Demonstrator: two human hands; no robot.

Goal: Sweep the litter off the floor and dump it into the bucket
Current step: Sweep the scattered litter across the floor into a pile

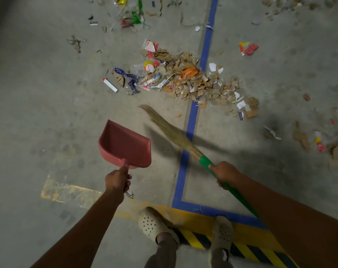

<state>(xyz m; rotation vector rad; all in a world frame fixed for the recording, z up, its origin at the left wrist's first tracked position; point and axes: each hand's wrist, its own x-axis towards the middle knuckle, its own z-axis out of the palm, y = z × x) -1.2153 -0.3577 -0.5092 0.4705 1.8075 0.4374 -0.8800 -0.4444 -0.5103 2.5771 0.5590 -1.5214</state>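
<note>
My left hand [117, 180] grips the handle of a pink dustpan [125, 145], held above the concrete floor with its mouth pointing away from me. My right hand [225, 174] is closed on the green handle of a grass broom [172, 130]; its bristles point up-left, short of the litter. A big pile of litter [185, 78], cardboard scraps, wrappers and paper, lies ahead across a blue floor line [192, 120]. More litter is scattered at the top [133, 14] and at the right edge [319, 140]. No bucket is in view.
A blue tape line runs up the floor and turns right near my feet [183, 227]. A yellow-and-black hazard stripe [247, 246] lies under my shoes. Worn yellow paint [67, 192] marks the floor at the left.
</note>
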